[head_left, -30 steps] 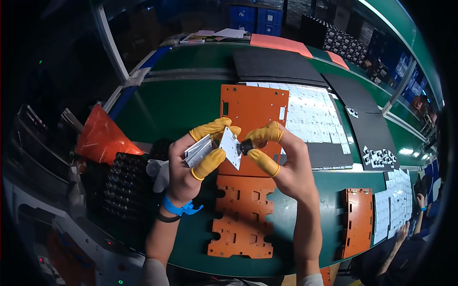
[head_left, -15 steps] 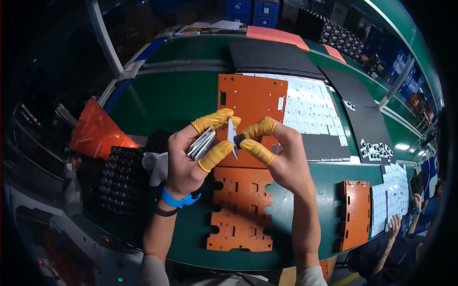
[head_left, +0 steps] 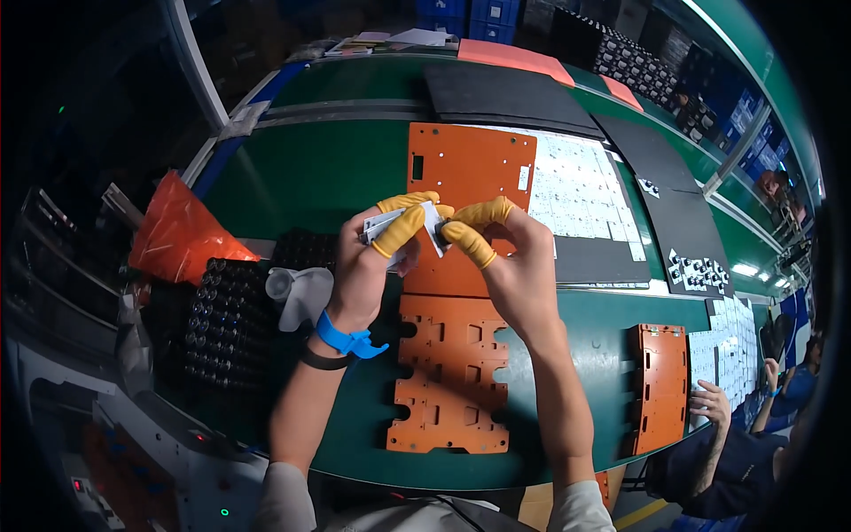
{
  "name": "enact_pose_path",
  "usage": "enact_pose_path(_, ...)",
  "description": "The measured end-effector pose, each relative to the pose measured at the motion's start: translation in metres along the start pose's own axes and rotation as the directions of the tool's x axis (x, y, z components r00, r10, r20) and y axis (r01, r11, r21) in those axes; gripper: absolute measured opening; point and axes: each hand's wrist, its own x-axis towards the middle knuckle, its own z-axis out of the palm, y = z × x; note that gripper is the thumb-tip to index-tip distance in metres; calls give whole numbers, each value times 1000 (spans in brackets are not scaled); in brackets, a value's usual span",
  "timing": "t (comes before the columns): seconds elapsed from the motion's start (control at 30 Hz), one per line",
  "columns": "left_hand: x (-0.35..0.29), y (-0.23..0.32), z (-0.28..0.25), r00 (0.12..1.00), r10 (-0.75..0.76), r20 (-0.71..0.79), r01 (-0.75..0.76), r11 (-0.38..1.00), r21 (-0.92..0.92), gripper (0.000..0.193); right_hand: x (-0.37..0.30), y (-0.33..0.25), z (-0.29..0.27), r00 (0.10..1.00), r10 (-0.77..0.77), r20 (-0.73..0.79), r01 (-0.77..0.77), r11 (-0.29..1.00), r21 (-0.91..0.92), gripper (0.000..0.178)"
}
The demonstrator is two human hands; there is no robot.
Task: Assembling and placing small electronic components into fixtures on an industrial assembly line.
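In a dim workshop, with blue bins (head_left: pixel 448 13) at the back, a long green counter (head_left: pixel 581 332) curves across the view. Black mats (head_left: pixel 505 102) lie toward its far side, and white sheets (head_left: pixel 585 186) marked off in small squares lie beside an upper orange board (head_left: pixel 470 164). Nearer the person, just below that board, lies a notched orange board (head_left: pixel 452 381).

Both hands meet over the upper orange board. The left hand (head_left: pixel 363 266) is closed around a small bundle of white plates (head_left: pixel 381 224), the front one tilted out between thumb and fingers. The right hand (head_left: pixel 512 244) pinches a small dark part (head_left: pixel 442 230) against or just beside that front plate; the fingertips hide whether they touch. Yellow covers (head_left: pixel 474 244) sheathe the thumbs and some fingers, and a blue band (head_left: pixel 341 335) circles the left wrist.

To the left sit rows of dark round pieces (head_left: pixel 226 310), a whitish cup (head_left: pixel 282 285) and a red-orange plastic bag (head_left: pixel 186 235). On the right, a co-worker's hand (head_left: pixel 712 403) reaches near another orange board (head_left: pixel 663 386), below a cluster of small white pieces with dark tops (head_left: pixel 698 273).
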Motion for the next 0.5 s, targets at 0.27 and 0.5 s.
enact_pose_path(0.27, -4, -5, 11, 972, -204, -121, 161, 942, -294, 34, -12, -10, 7, 916, -400, 32, 342, 734, -586, 35)
enact_pose_path(0.5, -8, 3, 17, 985, -168, 38, 172, 970, -170, 34, -27, -6, -20, 826, -539, -166, 232, 593, -771, 23)
